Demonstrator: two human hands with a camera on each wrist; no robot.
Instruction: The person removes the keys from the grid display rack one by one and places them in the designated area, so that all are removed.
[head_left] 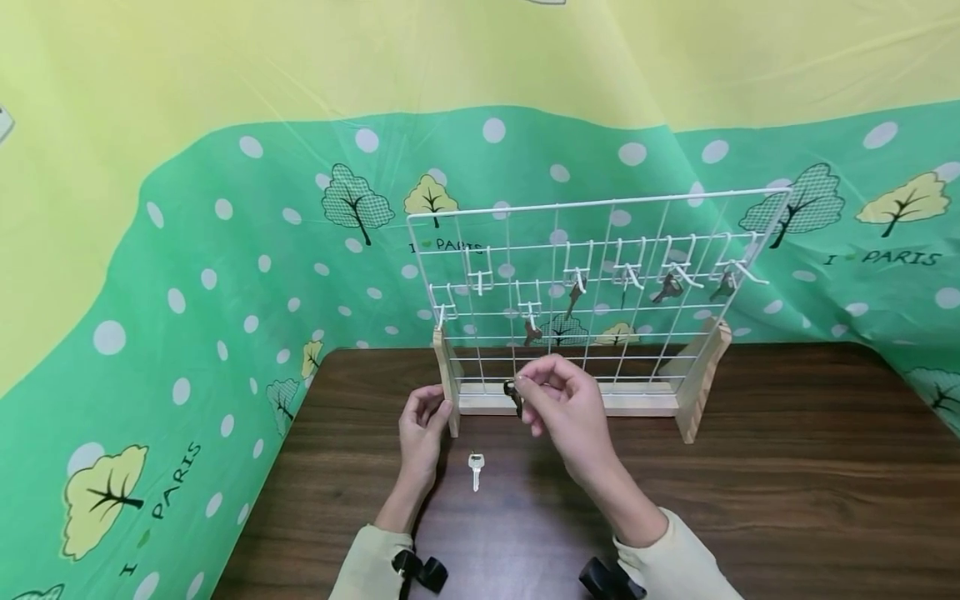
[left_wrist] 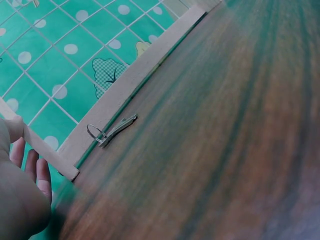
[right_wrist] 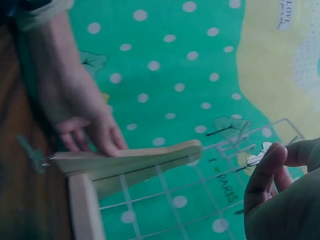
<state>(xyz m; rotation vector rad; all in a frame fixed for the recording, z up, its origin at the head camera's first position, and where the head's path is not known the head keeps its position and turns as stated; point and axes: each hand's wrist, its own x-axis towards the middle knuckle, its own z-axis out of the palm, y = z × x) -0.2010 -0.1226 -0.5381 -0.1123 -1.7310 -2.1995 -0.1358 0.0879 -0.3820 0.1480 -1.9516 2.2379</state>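
Observation:
My right hand (head_left: 566, 408) pinches a small key (head_left: 514, 397) between thumb and fingertips, in front of the lower part of a white wire rack (head_left: 600, 204). In the right wrist view the key (right_wrist: 256, 156) looks silvery and is partly covered by the thumb. My left hand (head_left: 422, 433) is at the rack's left wooden side panel (head_left: 448, 375), its thumb touching the front edge and its relaxed fingers along the outer side. Between the hands, on the table, lies another silver key (head_left: 476, 470); the left wrist view shows a ring (left_wrist: 95, 132) through it.
Several white hooks (head_left: 577, 279) hang on the rack's wires, some bearing keys (head_left: 670, 288). A wooden bar (head_left: 570, 404) joins the side panels along the bottom. Behind the dark wooden table (head_left: 810, 483) hangs a green and yellow printed cloth (head_left: 247, 233).

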